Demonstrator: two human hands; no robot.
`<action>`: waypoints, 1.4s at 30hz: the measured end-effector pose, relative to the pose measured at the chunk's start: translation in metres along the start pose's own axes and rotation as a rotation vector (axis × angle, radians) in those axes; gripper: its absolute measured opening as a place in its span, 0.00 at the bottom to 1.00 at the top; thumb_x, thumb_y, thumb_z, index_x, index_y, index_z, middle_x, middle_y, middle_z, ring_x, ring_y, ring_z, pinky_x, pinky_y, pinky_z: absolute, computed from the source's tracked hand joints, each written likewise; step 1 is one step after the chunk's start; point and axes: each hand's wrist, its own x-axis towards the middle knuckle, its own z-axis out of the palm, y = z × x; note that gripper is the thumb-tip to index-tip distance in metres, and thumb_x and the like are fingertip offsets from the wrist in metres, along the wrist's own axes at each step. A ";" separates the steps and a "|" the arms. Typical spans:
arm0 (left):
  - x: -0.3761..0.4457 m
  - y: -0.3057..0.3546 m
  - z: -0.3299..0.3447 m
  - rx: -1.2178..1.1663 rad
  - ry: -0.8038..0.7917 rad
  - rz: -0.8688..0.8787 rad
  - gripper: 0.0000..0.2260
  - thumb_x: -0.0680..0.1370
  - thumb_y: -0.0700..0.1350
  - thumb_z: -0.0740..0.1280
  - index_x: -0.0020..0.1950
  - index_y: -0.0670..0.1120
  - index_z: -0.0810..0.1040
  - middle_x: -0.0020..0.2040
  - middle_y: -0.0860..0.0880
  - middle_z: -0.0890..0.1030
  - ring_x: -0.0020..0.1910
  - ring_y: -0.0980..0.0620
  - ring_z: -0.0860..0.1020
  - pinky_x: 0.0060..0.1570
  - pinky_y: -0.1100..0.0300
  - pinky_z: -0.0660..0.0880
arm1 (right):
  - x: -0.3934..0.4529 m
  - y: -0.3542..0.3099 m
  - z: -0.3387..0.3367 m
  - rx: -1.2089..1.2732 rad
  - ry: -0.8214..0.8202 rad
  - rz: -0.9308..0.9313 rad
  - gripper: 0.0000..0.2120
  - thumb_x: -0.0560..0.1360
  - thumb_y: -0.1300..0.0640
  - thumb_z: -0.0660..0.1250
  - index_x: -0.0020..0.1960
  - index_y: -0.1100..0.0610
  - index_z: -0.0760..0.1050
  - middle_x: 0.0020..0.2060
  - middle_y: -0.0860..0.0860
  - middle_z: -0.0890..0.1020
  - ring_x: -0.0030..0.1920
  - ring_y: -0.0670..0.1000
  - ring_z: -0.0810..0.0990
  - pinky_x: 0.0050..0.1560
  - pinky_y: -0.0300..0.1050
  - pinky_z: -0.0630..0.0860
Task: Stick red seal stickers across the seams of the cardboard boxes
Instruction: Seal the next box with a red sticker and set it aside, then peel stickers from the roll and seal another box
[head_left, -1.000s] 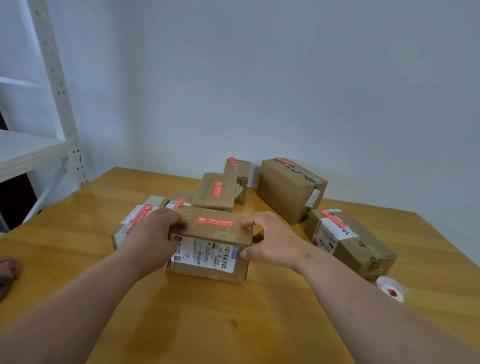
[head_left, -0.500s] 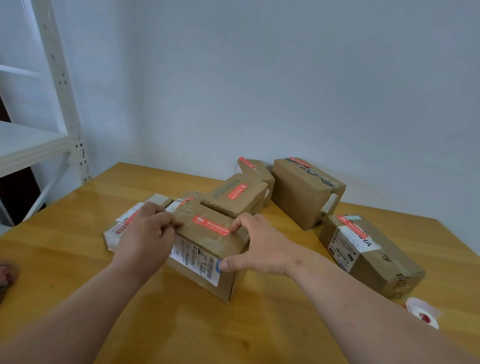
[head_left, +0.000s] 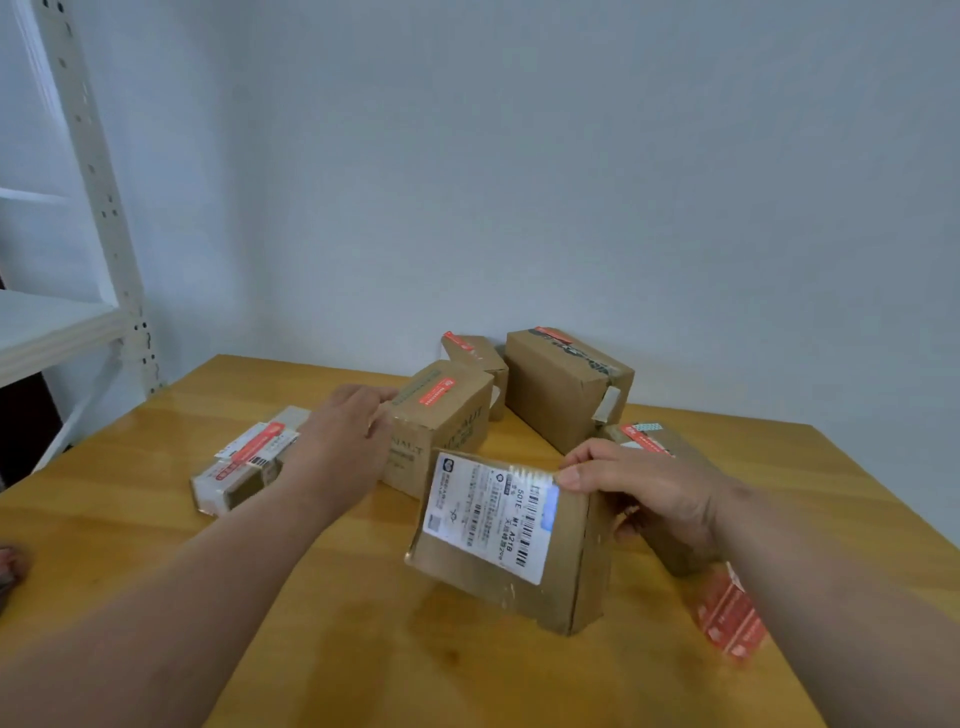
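My right hand (head_left: 644, 493) grips the top right edge of a cardboard box with a white shipping label (head_left: 498, 535). This box is tipped up on the table, label side toward me. My left hand (head_left: 343, 441) reaches forward, and its fingers touch the upper left corner of a brown box (head_left: 441, 421) that carries a red seal sticker (head_left: 435, 394) on top. A strip of red seal stickers (head_left: 727, 618) lies at the right, just past my right forearm.
Several other boxes with red stickers stand on the wooden table (head_left: 363, 649): a flat one (head_left: 244, 467) at the left, a small one (head_left: 475, 353) and a large one (head_left: 566, 384) at the back, one (head_left: 649, 441) behind my right hand. A white shelf frame (head_left: 88, 208) stands at the left.
My left hand has let go of the labelled box and moved forward to the box behind it. My right hand has swung the labelled box to the right and tipped it up.
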 end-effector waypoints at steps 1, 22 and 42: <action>0.003 0.003 0.004 0.015 -0.039 0.001 0.16 0.83 0.45 0.56 0.71 0.49 0.71 0.69 0.50 0.70 0.58 0.53 0.69 0.52 0.58 0.69 | -0.005 0.000 -0.003 -0.012 0.037 0.033 0.30 0.62 0.34 0.74 0.57 0.48 0.76 0.53 0.49 0.80 0.52 0.50 0.77 0.49 0.49 0.76; 0.088 0.003 0.042 0.426 -0.334 0.010 0.16 0.82 0.58 0.54 0.64 0.57 0.76 0.61 0.54 0.76 0.60 0.52 0.74 0.66 0.52 0.65 | 0.139 -0.040 0.006 -0.564 0.177 0.046 0.22 0.82 0.44 0.55 0.73 0.52 0.63 0.66 0.54 0.69 0.58 0.53 0.75 0.62 0.50 0.73; 0.233 0.007 0.111 0.546 -0.590 -0.123 0.21 0.86 0.49 0.47 0.73 0.40 0.66 0.73 0.40 0.68 0.72 0.44 0.67 0.68 0.53 0.62 | 0.267 -0.079 -0.025 -0.497 0.143 0.082 0.11 0.82 0.56 0.60 0.60 0.61 0.74 0.58 0.58 0.78 0.60 0.57 0.78 0.48 0.44 0.72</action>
